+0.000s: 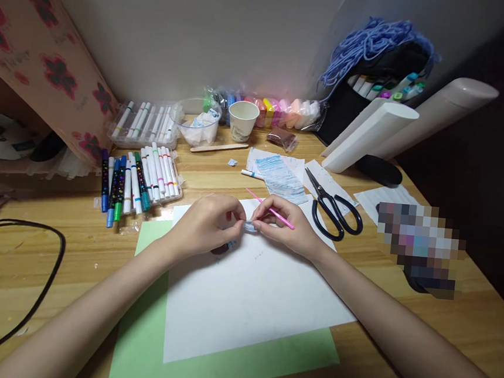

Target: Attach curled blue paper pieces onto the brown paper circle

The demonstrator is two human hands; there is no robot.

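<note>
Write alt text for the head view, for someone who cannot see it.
A person's left hand and right hand pinch a small bluish piece above a white sheet, which overlaps a green sheet on a wooden desk. The right hand also holds a thin pink stick. Black-handled scissors lie to the right, markers to the left.

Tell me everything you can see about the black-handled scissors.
The scissors have slim, dark blades that look like metal and two large, rounded black loops, perhaps plastic-coated. They lie flat, with the blades close together and the loops spread. The tips point away from the person and toward the left. The blades rest over a white paper piece, to the right of the right hand. No hand touches them.
</note>
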